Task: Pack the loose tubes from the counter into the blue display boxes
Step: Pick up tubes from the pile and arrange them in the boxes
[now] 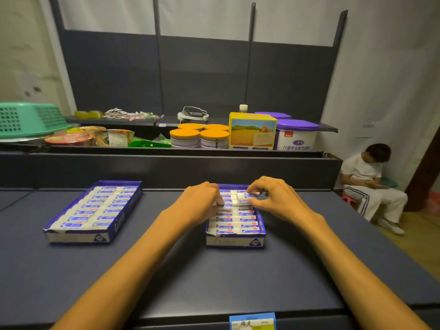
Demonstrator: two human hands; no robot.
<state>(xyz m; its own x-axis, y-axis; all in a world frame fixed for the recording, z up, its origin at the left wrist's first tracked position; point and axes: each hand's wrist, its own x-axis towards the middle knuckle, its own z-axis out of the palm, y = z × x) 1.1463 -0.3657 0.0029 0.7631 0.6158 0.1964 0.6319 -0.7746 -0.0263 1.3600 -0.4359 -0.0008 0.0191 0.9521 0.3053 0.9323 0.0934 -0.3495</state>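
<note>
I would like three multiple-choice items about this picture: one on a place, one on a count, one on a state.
1. Where does the green plastic basket stand?
A. far left of the shelf
B. on the dark counter
C. inside a blue box

2. How many blue cardboard display boxes lie on the dark counter?
A. one
B. two
C. four

3. What is the right hand doing?
A. lying flat on the counter
B. pinching a white tube above the right box
C. gripping a purple lid

Answers:
1 A, the basket sits at the shelf's left end.
2 B, a left box and a right box.
3 B, its fingers pinch a white tube; the left hand touches the packed tubes.
</note>
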